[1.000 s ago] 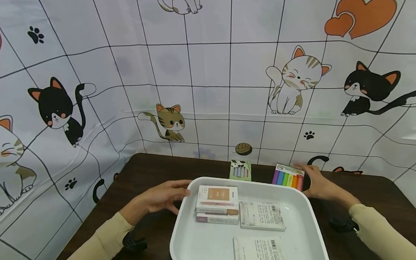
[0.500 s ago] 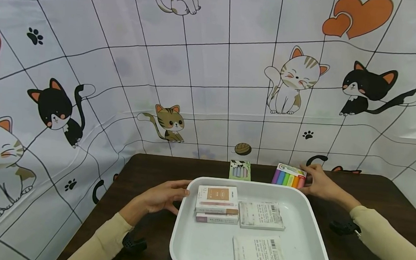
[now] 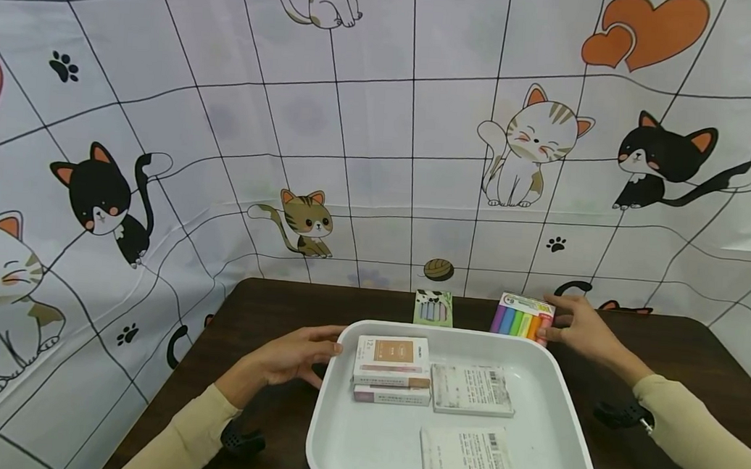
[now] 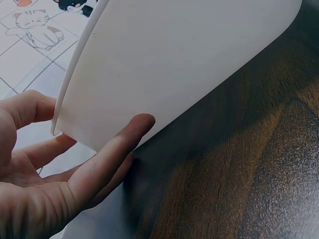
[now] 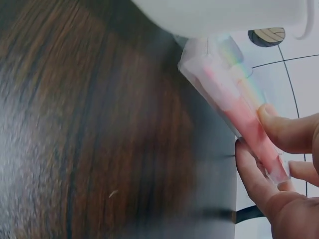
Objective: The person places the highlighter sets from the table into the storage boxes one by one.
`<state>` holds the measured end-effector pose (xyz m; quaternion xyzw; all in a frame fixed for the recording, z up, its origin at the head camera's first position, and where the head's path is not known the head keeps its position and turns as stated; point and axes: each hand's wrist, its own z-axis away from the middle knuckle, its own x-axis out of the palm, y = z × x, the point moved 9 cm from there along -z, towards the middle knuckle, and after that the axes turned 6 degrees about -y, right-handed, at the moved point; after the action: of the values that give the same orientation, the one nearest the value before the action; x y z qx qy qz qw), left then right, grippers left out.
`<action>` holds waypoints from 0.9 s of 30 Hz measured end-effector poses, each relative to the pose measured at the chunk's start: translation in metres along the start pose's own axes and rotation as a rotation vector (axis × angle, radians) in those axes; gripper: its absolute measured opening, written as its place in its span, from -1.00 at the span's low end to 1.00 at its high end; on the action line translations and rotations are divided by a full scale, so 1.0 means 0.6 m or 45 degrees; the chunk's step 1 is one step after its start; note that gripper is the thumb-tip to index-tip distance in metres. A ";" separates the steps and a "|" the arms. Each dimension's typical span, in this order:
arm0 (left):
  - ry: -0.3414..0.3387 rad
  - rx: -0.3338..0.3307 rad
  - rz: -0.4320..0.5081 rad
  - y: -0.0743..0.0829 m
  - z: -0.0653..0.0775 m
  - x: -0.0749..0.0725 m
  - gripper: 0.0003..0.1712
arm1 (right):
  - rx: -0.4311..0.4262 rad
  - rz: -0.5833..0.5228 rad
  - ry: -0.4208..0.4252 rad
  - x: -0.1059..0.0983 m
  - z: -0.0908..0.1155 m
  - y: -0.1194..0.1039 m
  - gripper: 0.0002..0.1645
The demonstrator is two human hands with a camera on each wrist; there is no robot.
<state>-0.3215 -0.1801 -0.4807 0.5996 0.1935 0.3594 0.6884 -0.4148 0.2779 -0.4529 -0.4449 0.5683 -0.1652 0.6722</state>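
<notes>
A clear pack of rainbow-coloured sticks stands behind the far right side of the white tray. My right hand holds its right end; in the right wrist view the thumb lies on one face of the pack, beside the red stick, with fingers on the other side. My left hand is at the tray's far left corner. In the left wrist view its fingertips touch the rim and one fingertip rests against the outer wall. Its fingers look relaxed.
Inside the tray, two small boxes are stacked at the far left. Two flat white packs lie face down with barcodes up. A green cow-print box stands behind the tray. A cat-print sheet hangs beyond the dark wooden table.
My right hand has taken hold of the pack of coloured sticks, which has shifted slightly right and tilted. The left hand and the tray have stayed in place.
</notes>
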 end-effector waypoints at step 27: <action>0.006 0.000 0.004 -0.001 -0.002 0.000 -0.28 | 0.102 -0.215 0.244 -0.058 0.026 -0.006 0.08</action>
<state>-0.3224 -0.1792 -0.4814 0.5991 0.1944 0.3619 0.6873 -0.4099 0.3081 -0.4292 -0.4460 0.5833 -0.2856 0.6158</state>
